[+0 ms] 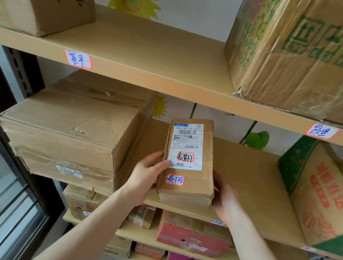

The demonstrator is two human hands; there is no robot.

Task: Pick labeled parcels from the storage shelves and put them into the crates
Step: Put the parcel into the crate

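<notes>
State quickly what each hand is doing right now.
Left hand: grips the parcel by its left side, thumb on the label.
Right hand: holds the parcel's right side; blurred, fingers unclear.

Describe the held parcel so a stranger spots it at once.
Find the middle shelf, between the large plain carton and the green-and-red box. The small parcel at its front edge is gripped by the left hand and right hand. Far smaller than both, it carries a barcoded white label and two red-bordered handwritten stickers.
</notes>
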